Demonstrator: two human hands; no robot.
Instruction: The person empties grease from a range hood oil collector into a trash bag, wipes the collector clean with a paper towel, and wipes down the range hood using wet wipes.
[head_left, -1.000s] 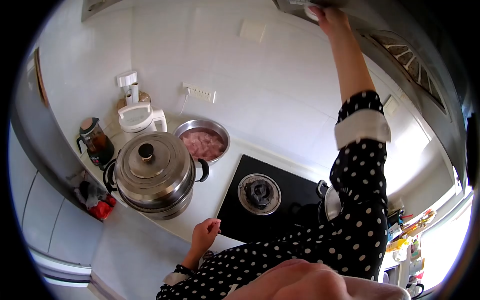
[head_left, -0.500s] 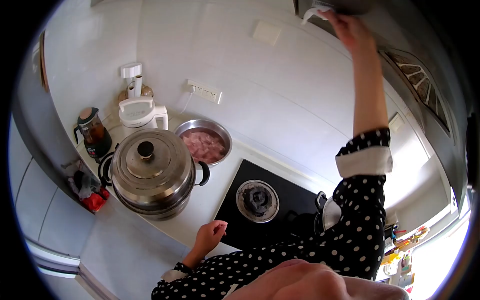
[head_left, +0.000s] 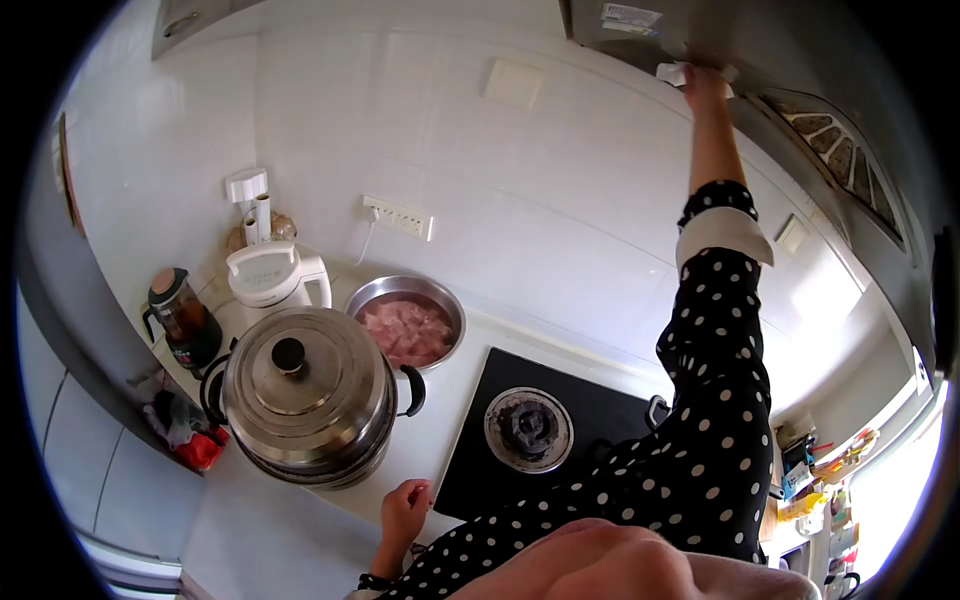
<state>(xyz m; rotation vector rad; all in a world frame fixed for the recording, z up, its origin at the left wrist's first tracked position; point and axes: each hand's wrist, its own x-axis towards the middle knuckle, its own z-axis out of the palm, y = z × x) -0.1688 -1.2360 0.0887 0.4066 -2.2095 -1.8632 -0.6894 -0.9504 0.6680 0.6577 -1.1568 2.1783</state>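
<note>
High at the upper right, my right hand (head_left: 706, 88) presses a white wipe (head_left: 672, 74) against the underside of the range hood (head_left: 640, 50). Whether the wipe is paper or cloth I cannot tell. My left hand (head_left: 404, 512) hangs low by the counter's front edge, left of the black gas hob (head_left: 480, 440). Its fingers are curled in, with nothing showing in them. Below my raised arm is a round burner (head_left: 528, 430) on the hob. My sleeve covers the hob's right part and most of a pot there.
A large lidded steel pot (head_left: 310, 400) stands on the counter at left. Behind it are a steel bowl (head_left: 455, 345) of pink meat in liquid, a white soymilk maker (head_left: 265, 280) and a glass jug (head_left: 185, 320) of dark liquid. A socket strip (head_left: 400, 217) is on the wall.
My right hand has moved down in the view, with the wipe now against the hood's underside. The left hand has shifted slightly lower and left. The whole view has tilted upward.
</note>
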